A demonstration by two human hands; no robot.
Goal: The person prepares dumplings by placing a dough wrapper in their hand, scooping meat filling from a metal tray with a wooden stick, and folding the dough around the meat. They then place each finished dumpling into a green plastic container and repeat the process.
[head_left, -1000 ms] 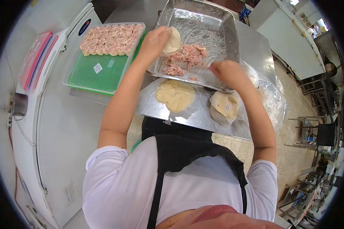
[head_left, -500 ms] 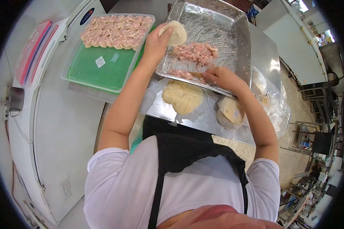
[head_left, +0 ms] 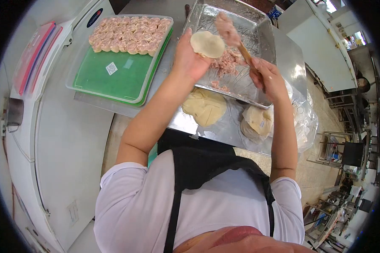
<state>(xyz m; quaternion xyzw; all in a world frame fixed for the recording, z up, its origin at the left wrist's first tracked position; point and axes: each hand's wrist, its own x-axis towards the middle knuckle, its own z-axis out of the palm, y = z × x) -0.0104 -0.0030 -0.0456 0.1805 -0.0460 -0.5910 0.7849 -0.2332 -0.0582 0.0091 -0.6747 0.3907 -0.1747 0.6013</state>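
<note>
On the fingers of my left hand [head_left: 189,59] lies a round, pale dumpling wrapper [head_left: 207,44], spread flat over the near left part of the metal tray. My right hand [head_left: 269,79] is closed around the handle of a wooden spatula [head_left: 245,53]. A lump of minced meat [head_left: 226,28], blurred by motion, clings to the spatula's far end, raised near the wrapper and apart from it. More minced meat filling [head_left: 226,64] lies in the metal tray [head_left: 261,46] below both hands. A pile of yellowish wrappers [head_left: 204,107] sits in front of the tray.
Left of the tray, a clear plastic container [head_left: 69,80] with a green base [head_left: 97,76] holds rows of filled dumplings [head_left: 128,33]. A plastic bag [head_left: 257,122] with more wrappers rests at the steel table's near right. A white freezer [head_left: 71,156] stands at the left.
My right hand has lifted the spatula from the tray's near edge, now loaded with meat. My left hand has turned palm up, bringing the wrapper right and nearer to me.
</note>
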